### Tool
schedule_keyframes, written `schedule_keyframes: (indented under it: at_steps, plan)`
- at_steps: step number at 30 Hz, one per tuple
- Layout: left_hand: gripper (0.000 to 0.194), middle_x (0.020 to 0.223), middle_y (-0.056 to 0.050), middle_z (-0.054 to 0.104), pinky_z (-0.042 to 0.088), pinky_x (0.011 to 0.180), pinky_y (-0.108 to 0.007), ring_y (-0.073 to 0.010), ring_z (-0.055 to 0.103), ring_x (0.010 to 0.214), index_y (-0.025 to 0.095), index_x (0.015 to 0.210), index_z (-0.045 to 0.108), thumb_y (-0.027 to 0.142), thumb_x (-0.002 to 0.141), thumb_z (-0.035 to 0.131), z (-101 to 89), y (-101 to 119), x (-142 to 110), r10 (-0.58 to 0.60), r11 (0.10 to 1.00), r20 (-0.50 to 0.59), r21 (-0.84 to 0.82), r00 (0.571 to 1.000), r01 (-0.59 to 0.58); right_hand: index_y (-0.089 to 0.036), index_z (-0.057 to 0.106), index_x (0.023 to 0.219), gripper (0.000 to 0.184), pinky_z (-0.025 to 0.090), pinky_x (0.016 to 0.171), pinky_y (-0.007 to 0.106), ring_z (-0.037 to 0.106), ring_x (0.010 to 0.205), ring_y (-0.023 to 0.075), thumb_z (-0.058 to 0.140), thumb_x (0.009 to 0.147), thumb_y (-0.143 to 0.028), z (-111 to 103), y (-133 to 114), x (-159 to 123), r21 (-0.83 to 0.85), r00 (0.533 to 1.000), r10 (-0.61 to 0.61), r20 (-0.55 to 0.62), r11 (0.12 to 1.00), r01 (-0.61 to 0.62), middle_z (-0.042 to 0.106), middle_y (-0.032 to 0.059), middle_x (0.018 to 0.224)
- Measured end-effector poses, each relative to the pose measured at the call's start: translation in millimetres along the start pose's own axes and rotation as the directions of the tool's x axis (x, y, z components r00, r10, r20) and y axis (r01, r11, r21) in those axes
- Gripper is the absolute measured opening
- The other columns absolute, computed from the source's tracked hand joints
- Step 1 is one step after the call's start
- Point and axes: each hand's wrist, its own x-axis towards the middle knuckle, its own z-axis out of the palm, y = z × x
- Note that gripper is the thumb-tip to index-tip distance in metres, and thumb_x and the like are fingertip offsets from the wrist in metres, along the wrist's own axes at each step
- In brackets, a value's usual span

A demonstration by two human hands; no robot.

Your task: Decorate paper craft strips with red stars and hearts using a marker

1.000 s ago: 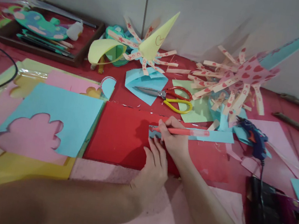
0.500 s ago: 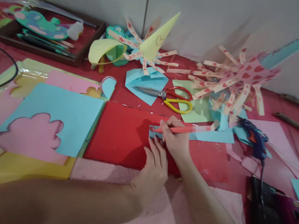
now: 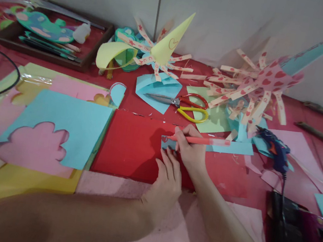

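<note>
My right hand (image 3: 190,147) grips a red felt-tip pen (image 3: 204,140), its tip over the left end of a narrow light-blue paper strip (image 3: 232,147). A small red heart (image 3: 164,139) is drawn at that end. The fingertips of my left hand (image 3: 169,170) rest on the strip's lower edge, fingers stretched out. Under the strip lies a flat red board or folder (image 3: 130,144). My right hand covers the strip's middle.
Red-and-yellow-handled scissors (image 3: 179,102) lie behind my hands. Paper figures with a yellow cone (image 3: 171,41) and a blue cone (image 3: 308,50) stand by the wall. A glue gun (image 3: 275,148) lies right, cut paper sheets (image 3: 84,125) left, a wooden tray (image 3: 97,52) back left.
The pen has tipped to a more level angle, and its tip has shifted slightly up from the heart. My left hand stays in place.
</note>
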Motion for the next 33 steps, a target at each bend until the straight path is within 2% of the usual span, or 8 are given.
schedule_keyframes:
  at_steps: [6, 14, 25, 33]
  plan:
    - [0.046, 0.110, -0.023, 0.062, 0.052, 0.076, -0.037, -0.0327, 0.060, 0.099, -0.002, 0.110, 0.058, 0.022, 0.078, 0.037, 1.1, 0.2, -0.3, 0.022, 1.000, -0.016, -0.008, 1.000, -0.022, -0.020, 0.035, 0.051, 0.034, 0.035, 0.040, 0.019, 0.037, 0.038, 0.0058, 0.051, 0.080, -0.028, 0.3, -0.5, -0.9, -0.057, 0.998, -0.067, 0.016, 0.996, 0.068, 0.037, -0.0077, 0.043]
    - [0.048, 0.111, -0.023, 0.062, 0.052, 0.076, -0.037, -0.0327, 0.059, 0.100, -0.003, 0.110, 0.058, 0.026, 0.078, 0.038, 1.5, 0.1, 0.8, 0.004, 1.000, -0.014, -0.013, 1.000, -0.004, -0.021, 0.035, 0.055, 0.033, 0.034, 0.036, 0.019, 0.038, 0.034, 0.0063, 0.051, 0.081, -0.032, -0.3, 0.4, -0.1, 0.024, 1.000, 0.015, 0.008, 1.000, -0.015, 0.039, -0.0085, 0.040]
    - [0.044, 0.110, -0.025, 0.061, 0.052, 0.076, -0.038, -0.0323, 0.060, 0.100, -0.004, 0.110, 0.057, 0.019, 0.078, 0.036, 0.0, -0.7, -0.2, 0.021, 0.999, -0.015, -0.030, 1.000, -0.021, -0.020, 0.035, 0.054, 0.033, 0.034, 0.044, 0.020, 0.037, 0.042, 0.0064, 0.048, 0.082, -0.029, 0.4, -0.5, -1.9, -0.110, 0.997, -0.074, -0.001, 0.991, 0.073, 0.038, -0.0071, 0.047]
    - [0.042, 0.110, -0.024, 0.061, 0.052, 0.076, -0.038, -0.0312, 0.060, 0.100, -0.002, 0.109, 0.058, 0.017, 0.079, 0.037, -0.8, -1.4, 0.1, 0.009, 0.998, -0.010, -0.065, 1.000, -0.010, -0.020, 0.033, 0.052, 0.033, 0.034, 0.045, 0.022, 0.036, 0.044, 0.0073, 0.048, 0.081, -0.026, -0.2, 1.2, -1.4, -0.092, 0.996, -0.083, 0.019, 0.992, 0.085, 0.034, -0.0069, 0.047]
